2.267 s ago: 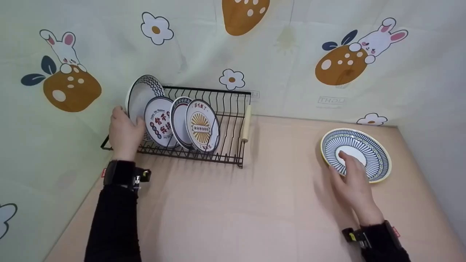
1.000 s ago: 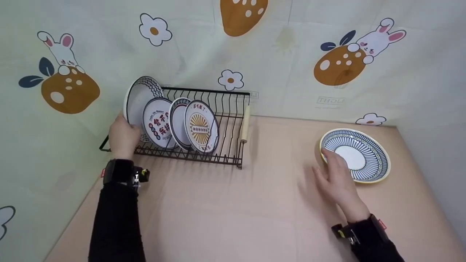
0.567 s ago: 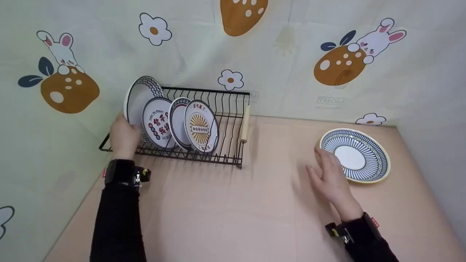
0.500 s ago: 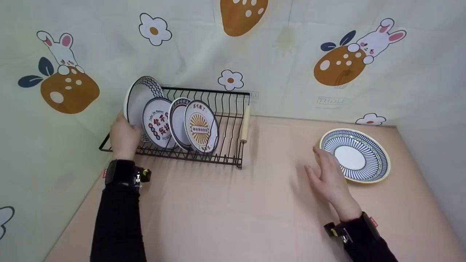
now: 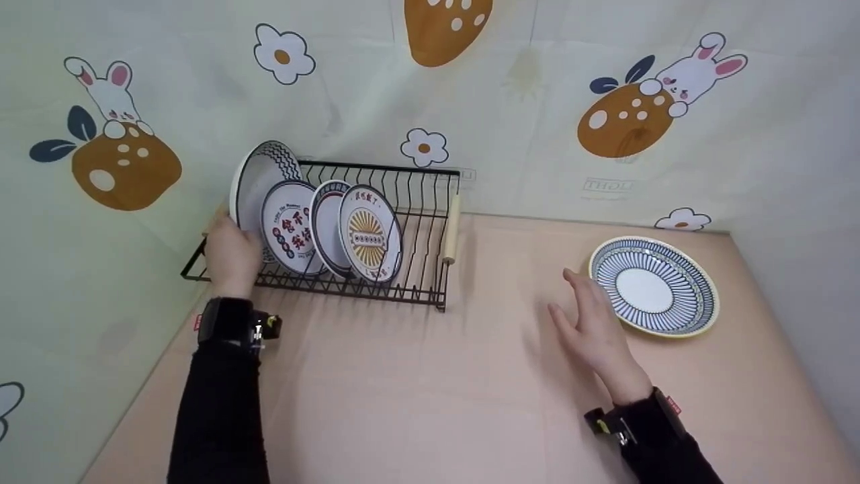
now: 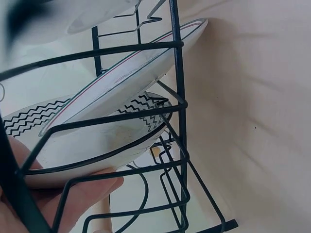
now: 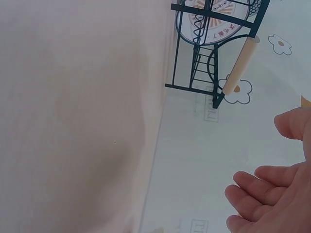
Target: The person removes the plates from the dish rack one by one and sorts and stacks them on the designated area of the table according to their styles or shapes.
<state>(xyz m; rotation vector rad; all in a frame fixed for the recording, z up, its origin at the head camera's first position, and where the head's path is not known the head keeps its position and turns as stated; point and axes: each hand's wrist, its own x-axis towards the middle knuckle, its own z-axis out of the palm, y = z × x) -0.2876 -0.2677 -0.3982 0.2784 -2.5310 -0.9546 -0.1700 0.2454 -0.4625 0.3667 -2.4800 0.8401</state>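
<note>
A black wire dish rack (image 5: 423, 195) stands at the back left with several plates upright in it. My left hand (image 5: 232, 252) holds the leftmost one, a white plate with a black zigzag rim (image 5: 259, 175). In the left wrist view my fingers (image 6: 73, 194) lie under that zigzag plate (image 6: 97, 145), behind the rack wires (image 6: 180, 97). My right hand (image 5: 591, 329) hovers flat and empty over the table, just left of a blue striped plate with a yellow rim (image 5: 653, 286). The right wrist view shows those fingers (image 7: 272, 199) spread and relaxed.
Beside the zigzag plate stand a plate with red characters (image 5: 290, 227), a dark-rimmed plate (image 5: 328, 222) and a sunburst plate (image 5: 369, 232). The rack's right slots hold nothing; it has a wooden handle (image 5: 451, 228). Patterned walls close in at the back and both sides.
My right hand has come off the blue striped plate and slid left, away from it. My left hand has stayed on the zigzag plate in the rack.
</note>
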